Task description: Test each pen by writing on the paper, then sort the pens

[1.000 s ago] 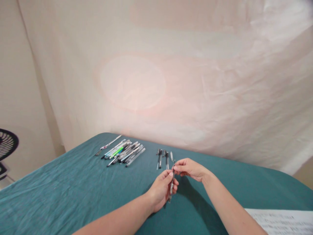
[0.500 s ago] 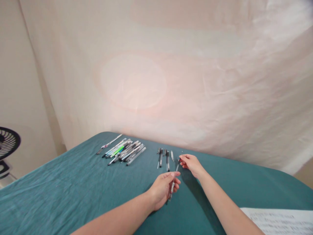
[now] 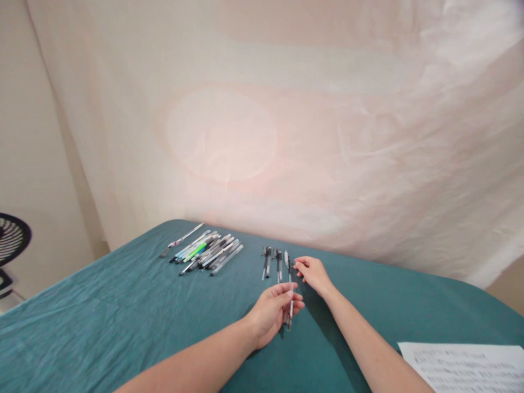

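Note:
My left hand (image 3: 270, 315) is closed on a slim clear pen (image 3: 290, 315), pinched between thumb and fingers just above the teal tablecloth (image 3: 123, 316). My right hand (image 3: 313, 274) rests further back, with its fingers curled together. Its fingertips lie beside a short row of dark pens (image 3: 275, 262) on the cloth. Whether those fingers hold a small part is not visible. A larger heap of pens (image 3: 204, 252), one of them green, lies to the left of the row.
A printed sheet of paper (image 3: 462, 367) lies at the table's near right corner. A black fan (image 3: 11, 240) stands off the table at the far left. A pale wrinkled cloth backdrop (image 3: 286, 136) hangs behind the table.
Both hands held the pen together a second ago. My right hand then pulled away from it and moved back to settle beside the row of pens. My left hand kept the pen.

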Demonstrator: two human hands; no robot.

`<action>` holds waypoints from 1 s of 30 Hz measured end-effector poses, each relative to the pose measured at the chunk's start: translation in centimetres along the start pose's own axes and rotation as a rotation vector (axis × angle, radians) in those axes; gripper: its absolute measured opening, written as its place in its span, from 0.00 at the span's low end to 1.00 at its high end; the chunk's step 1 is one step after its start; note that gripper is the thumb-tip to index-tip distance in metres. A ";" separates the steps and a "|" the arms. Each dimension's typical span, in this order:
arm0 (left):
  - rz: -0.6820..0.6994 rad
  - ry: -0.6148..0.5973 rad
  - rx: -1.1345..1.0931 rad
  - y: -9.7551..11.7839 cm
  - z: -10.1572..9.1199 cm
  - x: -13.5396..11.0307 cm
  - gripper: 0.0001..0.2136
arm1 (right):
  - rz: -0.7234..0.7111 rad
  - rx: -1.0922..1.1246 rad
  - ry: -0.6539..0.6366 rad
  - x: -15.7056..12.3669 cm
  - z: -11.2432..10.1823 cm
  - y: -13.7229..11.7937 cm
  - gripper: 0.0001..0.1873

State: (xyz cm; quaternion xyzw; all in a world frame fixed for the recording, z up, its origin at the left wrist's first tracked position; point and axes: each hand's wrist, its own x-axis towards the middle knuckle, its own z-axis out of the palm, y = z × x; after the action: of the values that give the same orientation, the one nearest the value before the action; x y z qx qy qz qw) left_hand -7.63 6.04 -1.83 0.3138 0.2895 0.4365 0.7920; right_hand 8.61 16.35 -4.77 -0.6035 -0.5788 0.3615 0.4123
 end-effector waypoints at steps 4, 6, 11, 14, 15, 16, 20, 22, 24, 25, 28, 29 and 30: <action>0.031 0.003 -0.007 0.2 0.3 -0.3 0.09 | 0.009 -0.009 -0.039 -0.5 -0.2 -0.8 0.11; 0.058 0.011 -0.024 0.3 0.4 -0.5 0.09 | 0.020 -0.010 -0.086 -0.9 -0.6 -1.4 0.11; 0.143 0.010 -0.022 0.5 0.4 -0.5 0.11 | 0.049 -0.030 -0.278 -2.5 -2.6 -3.9 0.10; 0.222 0.039 0.036 0.4 0.1 -0.2 0.13 | 0.049 -0.065 -0.375 -3.7 -3.8 -6.0 0.12; 0.243 0.056 0.056 0.3 0.1 -0.1 0.14 | 0.044 -0.089 -0.425 -4.1 -4.0 -6.8 0.13; 0.261 0.072 0.072 0.3 0.0 -0.1 0.14 | 0.034 -0.112 -0.480 -4.5 -4.2 -7.4 0.14; 0.322 0.102 0.068 0.2 0.0 0.1 0.14 | -0.002 -0.174 -0.644 -6.0 -3.8 -9.1 0.15; 0.342 0.095 0.039 0.3 0.0 0.1 0.14 | -0.013 -0.211 -0.662 -6.3 -3.1 -9.1 0.13; 0.350 0.093 0.011 0.4 -0.1 0.2 0.13 | -0.022 -0.239 -0.654 -6.5 -2.4 -8.9 0.13; 0.353 0.095 0.002 0.4 -0.1 0.2 0.13 | -0.027 -0.242 -0.649 -6.5 -2.2 -8.8 0.13; 0.362 0.093 0.001 0.5 -0.2 0.2 0.12 | -0.030 -0.220 -0.660 -6.5 -1.9 -8.7 0.13; 0.364 0.091 0.006 0.5 -0.2 0.2 0.12 | -0.028 -0.205 -0.665 -6.5 -1.9 -8.7 0.13; 0.366 0.091 0.011 0.5 -0.1 0.2 0.12 | -0.026 -0.189 -0.669 -6.5 -1.9 -8.7 0.13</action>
State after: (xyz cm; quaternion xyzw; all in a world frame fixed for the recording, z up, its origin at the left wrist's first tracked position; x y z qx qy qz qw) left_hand -7.91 6.46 -1.57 0.3454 0.2653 0.5855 0.6838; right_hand 6.44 9.66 3.67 -0.4797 -0.7204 0.4789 0.1467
